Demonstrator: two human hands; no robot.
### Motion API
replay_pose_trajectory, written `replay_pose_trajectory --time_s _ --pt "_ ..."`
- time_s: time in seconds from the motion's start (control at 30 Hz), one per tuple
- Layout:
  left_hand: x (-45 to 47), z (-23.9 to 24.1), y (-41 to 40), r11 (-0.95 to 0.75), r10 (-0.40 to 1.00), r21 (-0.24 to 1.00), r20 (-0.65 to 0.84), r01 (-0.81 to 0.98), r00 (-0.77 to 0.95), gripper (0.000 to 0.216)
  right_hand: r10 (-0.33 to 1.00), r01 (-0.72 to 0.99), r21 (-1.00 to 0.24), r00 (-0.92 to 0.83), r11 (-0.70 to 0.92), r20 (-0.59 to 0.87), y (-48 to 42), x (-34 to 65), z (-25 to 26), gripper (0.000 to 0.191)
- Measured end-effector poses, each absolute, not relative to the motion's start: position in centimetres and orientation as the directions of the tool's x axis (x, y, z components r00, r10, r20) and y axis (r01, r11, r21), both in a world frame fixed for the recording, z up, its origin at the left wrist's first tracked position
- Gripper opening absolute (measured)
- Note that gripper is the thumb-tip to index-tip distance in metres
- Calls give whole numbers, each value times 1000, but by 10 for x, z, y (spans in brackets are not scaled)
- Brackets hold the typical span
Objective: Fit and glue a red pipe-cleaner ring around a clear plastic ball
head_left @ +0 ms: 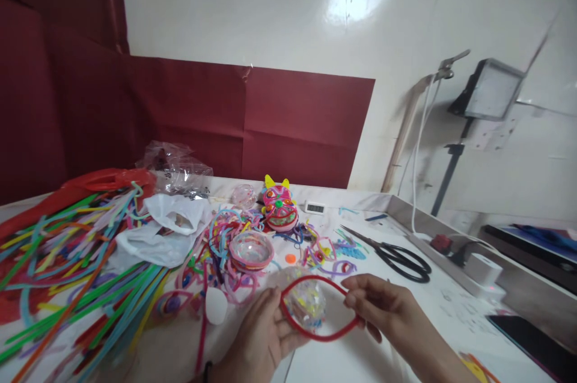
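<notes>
A red pipe cleaner (323, 337) is bent into a pointed oval loop and held up above the table. My left hand (265, 335) grips the loop's left end, thumb on top and fingers spread beneath it. The right end is pinched between the thumb and fingers of my right hand (387, 311). Through the loop shows a clear plastic piece (306, 302) with coloured bits; its full shape is hidden. Past my hands stand a clear bowl (251, 249) with a pink rim and a pink animal head (279, 202) with yellow ears.
Black scissors (396, 257) lie to the right. Loose pipe cleaners (121, 299) and a white plastic bag (166, 232) cover the left side. A small digital clock (314, 208) stands at the back. A power strip (478, 278) and a phone (532, 338) are at the right.
</notes>
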State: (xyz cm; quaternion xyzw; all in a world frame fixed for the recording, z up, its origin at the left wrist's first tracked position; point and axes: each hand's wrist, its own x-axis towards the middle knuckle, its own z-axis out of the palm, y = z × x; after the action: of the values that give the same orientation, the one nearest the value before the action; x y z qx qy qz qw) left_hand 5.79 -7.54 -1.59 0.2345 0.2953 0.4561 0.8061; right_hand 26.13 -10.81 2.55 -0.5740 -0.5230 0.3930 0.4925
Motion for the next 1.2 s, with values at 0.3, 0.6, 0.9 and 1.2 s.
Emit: replay_pose_trajectory --time_s 0.3,0.6,0.9,1.2 --pt "59 -12 -82 457 887 676 -297 -578 354 19 977 255 -964 175 71 118 -103 271 16 45" --pt "61 -10 -83 541 838 619 -338 -569 429 44 948 234 -968 276 93 158 -119 258 29 43" --pt "61 -6 -87 514 853 629 -304 -584 423 29 921 253 -965 356 68 158 -135 251 31 46" --pt "62 -13 -89 503 855 579 -221 -642 470 29 919 243 -969 370 46 136 -142 249 26 49"
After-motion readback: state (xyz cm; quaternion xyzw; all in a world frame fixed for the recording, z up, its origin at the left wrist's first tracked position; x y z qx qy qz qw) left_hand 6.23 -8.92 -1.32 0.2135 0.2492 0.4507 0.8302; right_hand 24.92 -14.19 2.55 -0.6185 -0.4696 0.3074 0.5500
